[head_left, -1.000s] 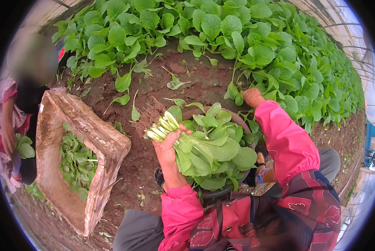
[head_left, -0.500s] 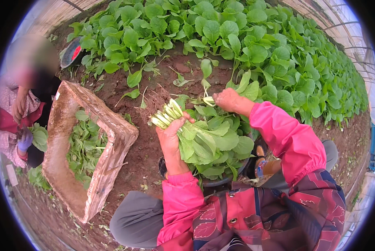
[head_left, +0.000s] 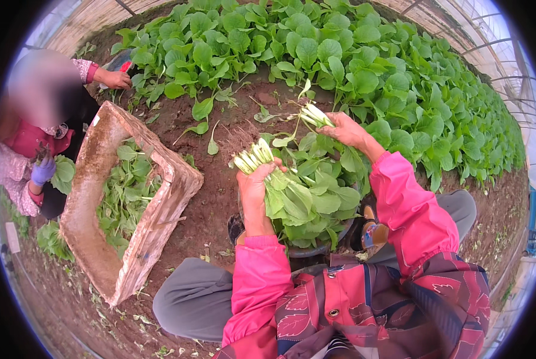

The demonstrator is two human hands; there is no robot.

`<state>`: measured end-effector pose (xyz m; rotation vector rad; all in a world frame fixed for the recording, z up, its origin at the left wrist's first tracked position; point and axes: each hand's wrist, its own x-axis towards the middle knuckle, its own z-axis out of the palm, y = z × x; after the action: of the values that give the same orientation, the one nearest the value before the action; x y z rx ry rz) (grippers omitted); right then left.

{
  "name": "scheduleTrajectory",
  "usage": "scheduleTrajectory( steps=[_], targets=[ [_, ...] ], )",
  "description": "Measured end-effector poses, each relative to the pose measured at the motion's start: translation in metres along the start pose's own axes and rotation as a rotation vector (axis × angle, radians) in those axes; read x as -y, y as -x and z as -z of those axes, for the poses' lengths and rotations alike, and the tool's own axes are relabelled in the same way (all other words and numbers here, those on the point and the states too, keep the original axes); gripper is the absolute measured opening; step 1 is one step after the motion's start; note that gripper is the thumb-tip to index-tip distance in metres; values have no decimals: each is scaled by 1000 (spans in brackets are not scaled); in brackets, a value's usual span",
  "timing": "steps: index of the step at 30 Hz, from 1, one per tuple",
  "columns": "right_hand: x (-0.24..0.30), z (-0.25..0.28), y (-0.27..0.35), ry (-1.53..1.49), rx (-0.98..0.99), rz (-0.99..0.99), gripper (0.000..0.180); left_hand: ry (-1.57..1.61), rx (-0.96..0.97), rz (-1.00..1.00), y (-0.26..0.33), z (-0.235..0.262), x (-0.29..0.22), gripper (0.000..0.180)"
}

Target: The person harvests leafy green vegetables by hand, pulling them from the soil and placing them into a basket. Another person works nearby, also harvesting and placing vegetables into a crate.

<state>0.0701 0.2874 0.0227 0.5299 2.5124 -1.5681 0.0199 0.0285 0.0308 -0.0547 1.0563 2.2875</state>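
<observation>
Right hand [head_left: 347, 130] has moved nearer the left hand [head_left: 256, 184] — the right grips pale stalks [head_left: 314, 115], the left a leafy bunch [head_left: 290, 200].

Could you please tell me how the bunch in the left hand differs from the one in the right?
The left bunch looks thicker; the right bunch slimmer. The left bunch sits lower in the picture; the right bunch higher, nearer the growing plants. Both show pale stems.

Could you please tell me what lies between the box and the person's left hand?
In the head view, brown soil lies between the box and the left hand.
</observation>
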Motion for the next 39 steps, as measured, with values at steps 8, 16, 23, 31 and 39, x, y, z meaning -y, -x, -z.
scheduleTrajectory(
  steps=[8,16,23,31,39],
  targets=[
    [41,-17,31,-225,70,197,33,-112,117,-63,0,-13,22,30],
    [61,-46,40,-407,250,221,32,13,228,-64,2,-14,15,32],
    [69,-52,46,-502,209,217,41,72,216,-34,5,-13,8,36],
    [68,-19,28,-141,-145,222,48,58,128,-10,6,0,0,37],
    [35,-19,13,-68,-300,145,69,-157,436,25,17,-42,15,33]
  ],
)
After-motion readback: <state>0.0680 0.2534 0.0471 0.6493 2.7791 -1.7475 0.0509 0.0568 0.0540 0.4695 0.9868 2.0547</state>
